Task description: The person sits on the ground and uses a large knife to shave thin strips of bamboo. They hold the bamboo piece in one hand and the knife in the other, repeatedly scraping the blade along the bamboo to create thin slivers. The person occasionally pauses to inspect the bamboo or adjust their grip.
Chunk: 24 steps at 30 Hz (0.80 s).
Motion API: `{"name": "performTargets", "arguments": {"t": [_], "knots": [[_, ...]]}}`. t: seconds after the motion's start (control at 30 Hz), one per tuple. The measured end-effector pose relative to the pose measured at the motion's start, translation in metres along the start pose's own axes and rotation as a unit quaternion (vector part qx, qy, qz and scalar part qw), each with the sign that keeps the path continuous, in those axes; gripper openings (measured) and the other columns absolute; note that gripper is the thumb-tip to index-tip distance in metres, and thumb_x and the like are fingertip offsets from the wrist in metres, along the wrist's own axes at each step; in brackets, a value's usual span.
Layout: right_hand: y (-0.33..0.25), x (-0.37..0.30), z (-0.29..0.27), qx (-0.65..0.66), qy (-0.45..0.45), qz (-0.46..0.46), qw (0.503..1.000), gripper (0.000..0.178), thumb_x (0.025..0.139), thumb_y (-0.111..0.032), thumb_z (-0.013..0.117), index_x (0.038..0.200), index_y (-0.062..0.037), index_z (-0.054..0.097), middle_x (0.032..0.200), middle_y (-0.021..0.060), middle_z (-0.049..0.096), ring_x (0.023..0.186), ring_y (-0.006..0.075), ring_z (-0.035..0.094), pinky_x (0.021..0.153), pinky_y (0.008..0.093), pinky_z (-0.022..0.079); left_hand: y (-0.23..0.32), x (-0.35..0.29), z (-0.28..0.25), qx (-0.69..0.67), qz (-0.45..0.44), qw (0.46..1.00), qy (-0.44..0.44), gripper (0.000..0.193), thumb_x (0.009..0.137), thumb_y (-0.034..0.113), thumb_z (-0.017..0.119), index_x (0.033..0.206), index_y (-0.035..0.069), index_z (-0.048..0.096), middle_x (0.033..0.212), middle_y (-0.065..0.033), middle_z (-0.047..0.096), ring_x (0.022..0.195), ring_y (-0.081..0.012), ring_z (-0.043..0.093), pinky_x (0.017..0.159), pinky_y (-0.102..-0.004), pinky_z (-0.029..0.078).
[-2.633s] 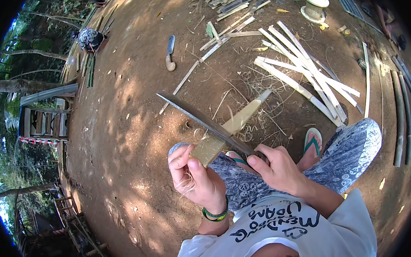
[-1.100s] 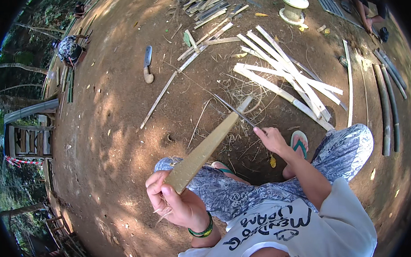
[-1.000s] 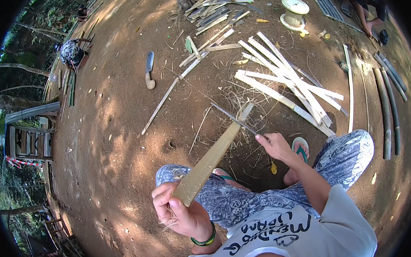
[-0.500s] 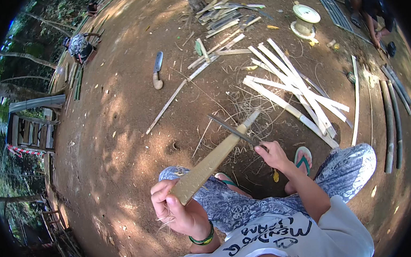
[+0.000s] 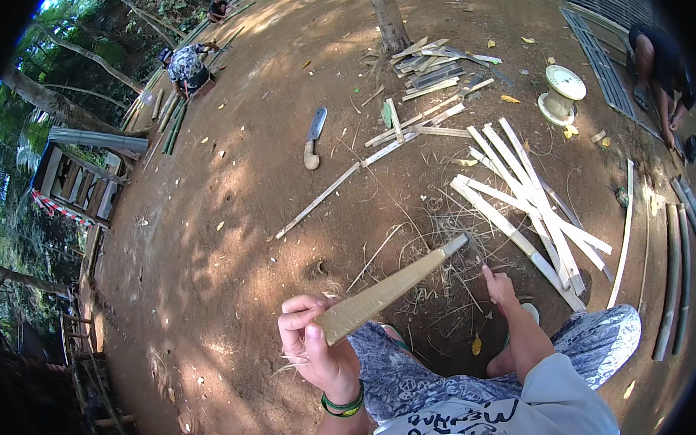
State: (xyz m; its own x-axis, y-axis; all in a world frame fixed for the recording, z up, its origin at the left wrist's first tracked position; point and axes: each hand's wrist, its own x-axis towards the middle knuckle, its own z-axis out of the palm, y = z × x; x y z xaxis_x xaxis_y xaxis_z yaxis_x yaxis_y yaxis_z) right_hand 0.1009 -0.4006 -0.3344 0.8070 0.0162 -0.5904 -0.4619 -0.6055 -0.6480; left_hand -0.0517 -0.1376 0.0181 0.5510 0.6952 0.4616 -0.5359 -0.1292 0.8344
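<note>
My left hand [image 5: 317,343] grips the near, wide end of a flat bamboo strip [image 5: 392,289], with some curly shavings by the fingers. The strip slants up and away to the right, its far end pale and narrower. Close to that far end, my right hand [image 5: 499,285] is closed on a knife [image 5: 477,256]. Its blade is nearly edge-on and hard to make out here. Thin bamboo shavings [image 5: 436,220] lie scattered on the ground beyond both hands.
Split bamboo strips [image 5: 534,198] lie crossed at the right; another pile [image 5: 434,65] lies by a tree trunk [image 5: 386,16]. A wooden-handled cleaver [image 5: 316,138] rests on the dirt. A pale spool [image 5: 561,94] stands far right. Other people crouch at far left [image 5: 187,68] and far right [image 5: 660,79].
The knife has moved from across the strip to its far end, where it shows less. My right hand has shifted slightly right and down. The view has tilted, showing more far ground.
</note>
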Motion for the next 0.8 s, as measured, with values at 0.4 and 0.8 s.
{"name": "performTargets", "arguments": {"t": [0.4,0.8], "knots": [[-0.035,-0.04,0.039,0.07,-0.029,-0.124,0.989,0.067,0.099,-0.058,0.053,0.078,0.0046,0.065,0.057,0.0098,0.058,0.047,0.0184,0.058,0.05,0.0356,0.046,-0.019,0.032,0.038,-0.253,0.018,0.966,-0.039,0.041,0.101,0.041,0.034,0.071,0.013,0.037,0.053,-0.0011,0.041,0.044,-0.0119,0.04,0.042,-0.0259,0.033],[-0.021,-0.037,0.053,0.02,-0.036,-0.107,0.993,0.071,0.098,-0.062,0.049,0.086,0.0047,0.07,0.067,0.0231,0.064,0.071,0.0359,0.069,0.069,0.0457,0.051,-0.017,0.035,0.015,-0.238,0.019,0.969,0.057,0.043,0.101,0.042,0.036,0.067,0.015,0.037,0.049,0.0005,0.039,0.039,-0.0095,0.035,0.038,-0.0216,0.027]]}}
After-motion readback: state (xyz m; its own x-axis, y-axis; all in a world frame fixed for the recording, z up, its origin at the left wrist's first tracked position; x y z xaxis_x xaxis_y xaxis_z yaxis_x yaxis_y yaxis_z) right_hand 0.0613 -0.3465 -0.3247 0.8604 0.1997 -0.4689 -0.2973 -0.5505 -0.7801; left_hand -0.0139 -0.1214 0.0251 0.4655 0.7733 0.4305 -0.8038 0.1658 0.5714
